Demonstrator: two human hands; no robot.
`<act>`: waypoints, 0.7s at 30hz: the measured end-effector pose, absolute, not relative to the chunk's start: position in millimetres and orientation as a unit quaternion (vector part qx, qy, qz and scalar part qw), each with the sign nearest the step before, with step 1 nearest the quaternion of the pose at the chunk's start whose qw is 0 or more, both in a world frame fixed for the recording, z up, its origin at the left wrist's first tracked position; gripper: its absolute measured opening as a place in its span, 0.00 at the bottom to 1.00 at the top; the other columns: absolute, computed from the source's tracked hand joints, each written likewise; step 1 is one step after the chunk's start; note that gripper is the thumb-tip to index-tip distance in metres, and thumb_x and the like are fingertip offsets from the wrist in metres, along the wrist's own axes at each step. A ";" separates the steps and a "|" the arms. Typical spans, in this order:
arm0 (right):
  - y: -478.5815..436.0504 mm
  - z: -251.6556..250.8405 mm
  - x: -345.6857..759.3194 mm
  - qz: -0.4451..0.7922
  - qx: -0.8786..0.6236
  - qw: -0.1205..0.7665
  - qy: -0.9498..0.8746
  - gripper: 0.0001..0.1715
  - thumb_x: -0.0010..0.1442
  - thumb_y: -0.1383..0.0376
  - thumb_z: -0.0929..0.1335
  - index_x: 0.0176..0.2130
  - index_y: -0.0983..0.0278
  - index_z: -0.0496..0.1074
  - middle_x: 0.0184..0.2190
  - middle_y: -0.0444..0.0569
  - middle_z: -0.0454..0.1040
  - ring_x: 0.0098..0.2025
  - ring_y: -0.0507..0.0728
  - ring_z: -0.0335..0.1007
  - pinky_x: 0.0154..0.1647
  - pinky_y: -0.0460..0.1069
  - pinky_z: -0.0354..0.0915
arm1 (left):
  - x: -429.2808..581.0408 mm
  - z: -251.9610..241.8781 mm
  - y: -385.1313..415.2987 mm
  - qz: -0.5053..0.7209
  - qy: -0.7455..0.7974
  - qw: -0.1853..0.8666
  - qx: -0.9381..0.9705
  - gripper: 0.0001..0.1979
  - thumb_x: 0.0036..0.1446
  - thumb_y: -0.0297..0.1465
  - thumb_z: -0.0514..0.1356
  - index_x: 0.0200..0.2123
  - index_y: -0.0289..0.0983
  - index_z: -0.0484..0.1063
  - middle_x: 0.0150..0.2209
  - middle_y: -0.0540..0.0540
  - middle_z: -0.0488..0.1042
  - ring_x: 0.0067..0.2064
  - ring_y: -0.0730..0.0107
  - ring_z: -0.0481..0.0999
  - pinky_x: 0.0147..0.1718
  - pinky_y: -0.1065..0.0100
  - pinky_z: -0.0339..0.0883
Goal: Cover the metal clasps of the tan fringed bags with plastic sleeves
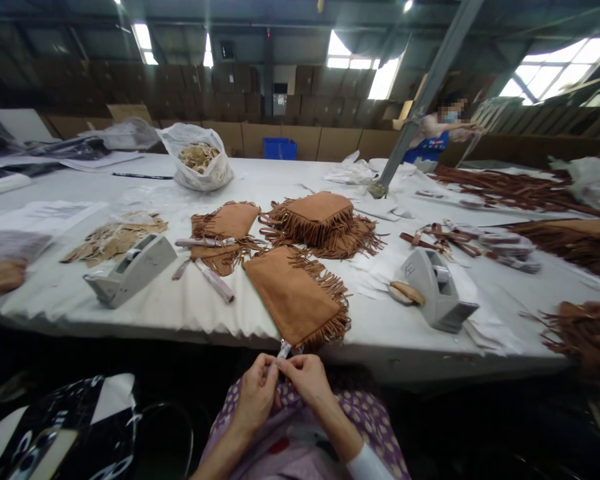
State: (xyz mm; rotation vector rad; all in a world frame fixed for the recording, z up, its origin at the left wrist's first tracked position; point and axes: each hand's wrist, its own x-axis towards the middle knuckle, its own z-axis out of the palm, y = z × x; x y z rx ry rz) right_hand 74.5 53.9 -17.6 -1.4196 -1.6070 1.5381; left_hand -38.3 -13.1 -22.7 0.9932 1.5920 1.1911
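My left hand [256, 395] and my right hand [305, 380] meet below the table's front edge, both pinched on a small pale strip [283, 350]. The strip sits at the near corner of a tan suede fringed pouch [297, 293] that lies on the white table [180, 307] and hangs slightly over its edge. More tan fringed pouches lie behind it: one flat [226, 223] and a stack of them [316, 217].
Two grey tape dispensers [133, 269] [434, 287] stand left and right of the pouch. A plastic bag of tan pieces [199, 159], loose tan cut-outs [111, 238], brown fringe piles [580, 243] and a slanted metal post [420, 100] are around. A person [443, 130] works far right.
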 end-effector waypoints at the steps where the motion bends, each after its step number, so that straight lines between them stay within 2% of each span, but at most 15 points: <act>1: 53.8 -17.1 74.3 0.570 -0.521 0.250 -0.584 0.18 0.48 0.56 0.69 0.21 0.69 0.74 0.12 0.42 0.63 0.16 0.47 0.52 0.17 0.44 0.47 | -38.4 -23.5 -13.0 0.485 0.635 0.453 0.395 0.14 0.59 0.42 0.52 0.35 0.36 0.67 0.15 0.56 0.65 0.14 0.75 0.65 0.14 0.75 0.55; 4: 54.0 -13.3 72.9 0.590 -0.515 0.252 -0.569 0.18 0.47 0.55 0.70 0.24 0.70 0.75 0.12 0.40 0.62 0.15 0.47 0.51 0.17 0.44 0.47 | -38.4 -24.1 -12.6 0.505 0.612 0.481 0.373 0.14 0.58 0.43 0.53 0.34 0.37 0.66 0.16 0.56 0.66 0.13 0.76 0.66 0.13 0.76 0.55; 7: 52.9 -10.2 70.4 0.602 -0.508 0.258 -0.559 0.19 0.46 0.54 0.70 0.21 0.69 0.73 0.12 0.39 0.60 0.16 0.46 0.49 0.17 0.44 0.45 | -36.9 -22.2 -12.2 0.531 0.605 0.490 0.335 0.15 0.57 0.44 0.54 0.31 0.38 0.63 0.17 0.58 0.64 0.11 0.77 0.64 0.11 0.77 0.52; 11: 49.5 -12.8 66.1 0.607 -0.508 0.268 -0.550 0.21 0.45 0.53 0.71 0.19 0.69 0.71 0.12 0.40 0.61 0.17 0.46 0.49 0.18 0.44 0.44 | -34.4 -19.4 -11.3 0.563 0.631 0.449 0.287 0.16 0.54 0.45 0.56 0.38 0.41 0.59 0.16 0.61 0.65 0.08 0.78 0.58 0.08 0.78 0.46; 13: 48.2 -16.4 64.9 0.609 -0.507 0.271 -0.547 0.20 0.45 0.54 0.71 0.21 0.70 0.72 0.13 0.41 0.63 0.17 0.47 0.50 0.18 0.44 0.46 | -34.2 -19.1 -11.3 0.563 0.643 0.433 0.286 0.17 0.54 0.45 0.57 0.40 0.41 0.60 0.16 0.60 0.67 0.08 0.78 0.59 0.08 0.77 0.47; 18: 47.6 -25.1 65.4 0.607 -0.505 0.278 -0.547 0.20 0.45 0.54 0.71 0.23 0.70 0.73 0.14 0.43 0.67 0.17 0.48 0.55 0.18 0.43 0.49 | -35.3 -22.1 -12.2 0.557 0.659 0.404 0.302 0.15 0.53 0.45 0.57 0.35 0.38 0.68 0.17 0.55 0.69 0.10 0.77 0.63 0.09 0.76 0.50; 21: 47.9 -28.4 65.1 0.598 -0.509 0.278 -0.553 0.20 0.45 0.54 0.71 0.23 0.71 0.74 0.14 0.44 0.68 0.17 0.48 0.56 0.18 0.43 0.49 | -37.1 -26.2 -10.1 0.560 0.646 0.441 0.274 0.17 0.51 0.45 0.59 0.32 0.36 0.69 0.18 0.53 0.70 0.11 0.77 0.65 0.10 0.76 0.51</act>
